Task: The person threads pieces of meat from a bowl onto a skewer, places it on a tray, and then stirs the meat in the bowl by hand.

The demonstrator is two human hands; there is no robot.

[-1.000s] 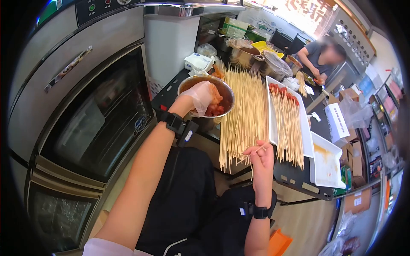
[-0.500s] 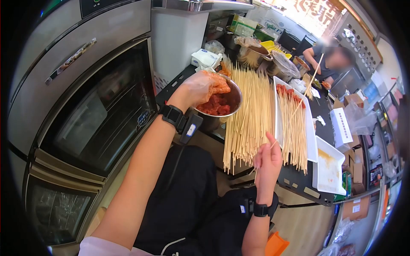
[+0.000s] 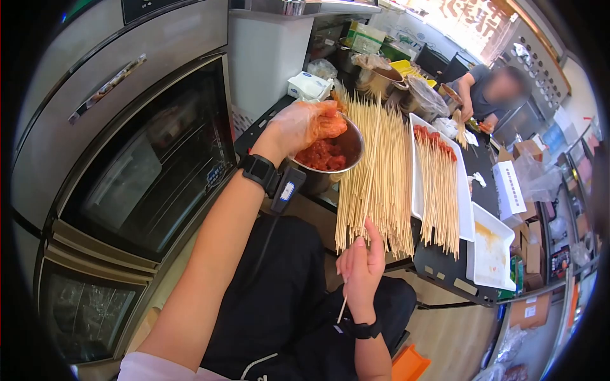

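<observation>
My left hand [image 3: 312, 127], in a clear plastic glove smeared with orange-red marinade, is closed with fingers curled over the rim of a steel pot [image 3: 356, 159]. Red marinated meat chunks [image 3: 324, 154] fill the pot's lower part. I cannot tell what the curled fingers hold. My right hand [image 3: 363, 267] is bare and pinches a thin bamboo skewer [image 3: 343, 307]; the blunt end sticks out below the palm, and the index finger points up along it. Just beyond that hand lies a broad pile of bamboo skewers [image 3: 372, 184].
Right of the pile, a white tray [image 3: 467, 216] holds skewers with red meat at their far ends. Another white tray [image 3: 492, 270] has liquid smears. Pots, a tissue pack [image 3: 309, 86] and plastic bags crowd the back. Across the table sits a person [image 3: 489, 92]. An oven [image 3: 146, 171] stands left.
My right hand has moved left and down with the skewer, which has swung from pointing far right to lying over the pile. My left hand stays at the pot. The person opposite has shifted slightly.
</observation>
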